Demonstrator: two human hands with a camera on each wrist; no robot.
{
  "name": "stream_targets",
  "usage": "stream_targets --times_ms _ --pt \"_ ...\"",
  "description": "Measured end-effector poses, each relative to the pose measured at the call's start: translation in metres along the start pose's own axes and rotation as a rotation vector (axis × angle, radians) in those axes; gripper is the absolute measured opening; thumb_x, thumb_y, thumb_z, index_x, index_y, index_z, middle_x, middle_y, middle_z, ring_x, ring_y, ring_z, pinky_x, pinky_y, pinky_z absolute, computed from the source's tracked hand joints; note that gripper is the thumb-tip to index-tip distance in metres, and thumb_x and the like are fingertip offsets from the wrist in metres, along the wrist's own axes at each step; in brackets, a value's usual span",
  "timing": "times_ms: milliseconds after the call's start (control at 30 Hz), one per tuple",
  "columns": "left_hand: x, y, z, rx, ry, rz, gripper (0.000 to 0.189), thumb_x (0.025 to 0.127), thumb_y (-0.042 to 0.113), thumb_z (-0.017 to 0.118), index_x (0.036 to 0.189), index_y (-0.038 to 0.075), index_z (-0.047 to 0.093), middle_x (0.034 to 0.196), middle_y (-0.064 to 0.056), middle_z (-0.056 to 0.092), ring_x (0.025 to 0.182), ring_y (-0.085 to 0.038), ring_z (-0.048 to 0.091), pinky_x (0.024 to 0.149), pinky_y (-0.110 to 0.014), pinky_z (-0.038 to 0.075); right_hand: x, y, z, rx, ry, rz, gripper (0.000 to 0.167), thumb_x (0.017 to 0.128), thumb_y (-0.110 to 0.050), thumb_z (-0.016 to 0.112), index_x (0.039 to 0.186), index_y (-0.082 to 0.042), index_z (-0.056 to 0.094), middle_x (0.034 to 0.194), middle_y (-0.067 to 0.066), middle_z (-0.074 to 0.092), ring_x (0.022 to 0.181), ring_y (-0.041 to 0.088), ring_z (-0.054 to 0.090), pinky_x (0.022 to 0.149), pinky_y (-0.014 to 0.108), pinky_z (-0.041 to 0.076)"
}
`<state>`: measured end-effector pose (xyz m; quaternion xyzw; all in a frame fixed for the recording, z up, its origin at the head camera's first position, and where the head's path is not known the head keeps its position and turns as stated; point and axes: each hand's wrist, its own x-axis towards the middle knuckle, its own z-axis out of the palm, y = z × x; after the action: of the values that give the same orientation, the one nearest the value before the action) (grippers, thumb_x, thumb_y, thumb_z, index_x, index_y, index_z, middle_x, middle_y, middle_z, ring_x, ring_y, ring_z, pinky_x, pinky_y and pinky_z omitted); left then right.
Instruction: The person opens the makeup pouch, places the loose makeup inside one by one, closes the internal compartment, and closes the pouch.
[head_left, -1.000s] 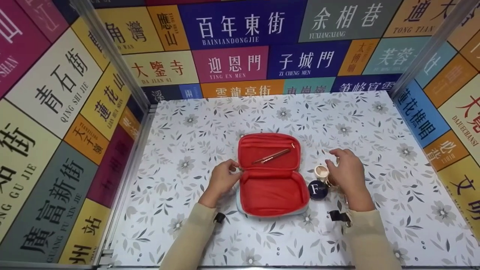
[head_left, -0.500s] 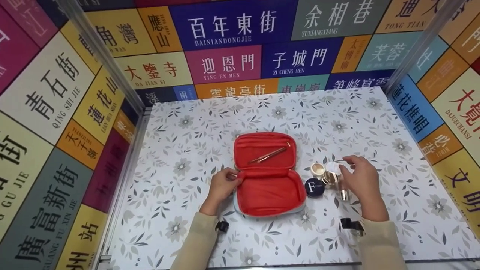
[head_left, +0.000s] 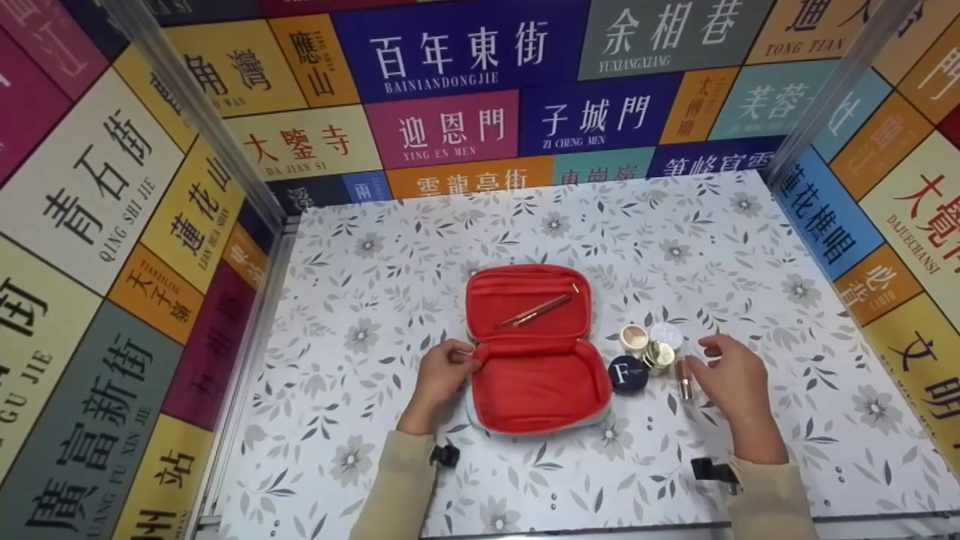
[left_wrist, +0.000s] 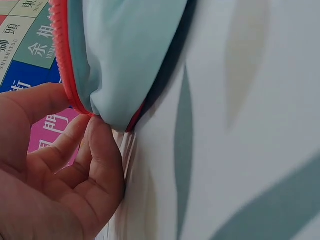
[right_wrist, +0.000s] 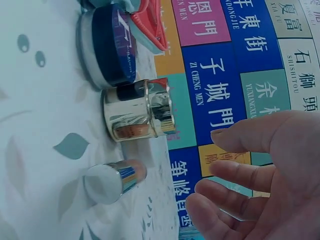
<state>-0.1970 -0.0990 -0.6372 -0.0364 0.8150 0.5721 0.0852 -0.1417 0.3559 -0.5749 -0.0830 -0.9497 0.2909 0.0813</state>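
Observation:
A pale blue cosmetic bag (head_left: 541, 386) with red lining lies unzipped and spread flat on the table. My left hand (head_left: 441, 382) pinches its left edge near the fold; the left wrist view shows fingertips on the red zip (left_wrist: 76, 102). Inside the lid lie slim rose-gold sticks (head_left: 534, 310). To the bag's right are a dark-lidded jar marked F (head_left: 628, 374), a round pan of pale powders (head_left: 634, 339), a gold jar (head_left: 660, 356), a white round item (head_left: 666, 335) and a small lipstick-like tube (head_left: 685, 379). My right hand (head_left: 735, 382) hovers beside the tube, fingers loosely bent, holding nothing.
A white table (head_left: 360, 285) with a grey leaf and flower pattern carries everything. Panels with coloured street-name blocks (head_left: 450, 56) stand at the back and both sides, joined by metal posts (head_left: 840, 97). The table's front edge runs near the forearms.
My right hand has drawn back from over the cosmetics toward the right and nearer me, uncovering the gold jar, white item and tube. My left hand stays at the bag's edge.

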Motion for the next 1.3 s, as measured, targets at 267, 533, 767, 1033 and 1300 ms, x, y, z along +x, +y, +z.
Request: stream_targets --times_ms 267,533,767,1033,1300 --pt "0.002 -0.004 -0.004 -0.028 0.002 0.004 0.021 0.090 0.015 0.083 0.107 0.005 0.075 0.090 -0.008 0.074 0.064 -0.010 0.060 0.057 -0.024 0.049 -0.005 0.002 0.011 -0.019 -0.055 0.058 0.045 0.095 -0.032 0.075 0.121 0.005 0.069 0.110 0.027 0.075 0.101 0.046 0.073 0.086 0.060 0.053" --pt "0.002 -0.005 -0.005 -0.042 0.009 0.017 0.023 0.090 0.016 0.083 0.108 0.003 0.075 0.094 -0.013 0.077 0.071 -0.010 0.064 0.062 -0.024 0.051 -0.007 0.004 0.020 -0.059 -0.046 0.058 0.046 0.097 -0.034 0.070 0.119 0.006 0.069 0.103 0.028 0.075 0.094 0.048 0.069 0.082 0.061 0.051" --pt "0.000 -0.004 -0.004 -0.048 0.010 0.009 0.023 0.090 0.015 0.082 0.108 0.003 0.075 0.094 -0.012 0.078 0.069 -0.009 0.063 0.061 -0.024 0.051 -0.008 0.008 0.031 -0.094 -0.068 0.069 0.047 0.094 -0.030 0.073 0.119 0.010 0.066 0.101 0.029 0.074 0.091 0.047 0.070 0.079 0.059 0.052" --pt "0.000 -0.001 -0.002 -0.056 0.006 0.014 0.024 0.089 0.014 0.082 0.107 0.002 0.074 0.094 -0.015 0.078 0.067 -0.010 0.062 0.059 -0.024 0.050 -0.012 0.010 0.035 -0.114 -0.040 0.082 0.042 0.092 -0.027 0.075 0.111 0.009 0.066 0.091 0.023 0.074 0.085 0.045 0.069 0.074 0.059 0.051" --pt "0.000 -0.005 0.000 -0.057 -0.007 0.007 0.022 0.090 0.014 0.082 0.107 0.003 0.074 0.094 -0.013 0.078 0.067 -0.010 0.062 0.058 -0.024 0.050 -0.016 0.014 0.040 -0.128 -0.030 0.098 0.037 0.094 -0.026 0.073 0.109 0.007 0.065 0.096 0.024 0.078 0.089 0.050 0.070 0.074 0.061 0.051"
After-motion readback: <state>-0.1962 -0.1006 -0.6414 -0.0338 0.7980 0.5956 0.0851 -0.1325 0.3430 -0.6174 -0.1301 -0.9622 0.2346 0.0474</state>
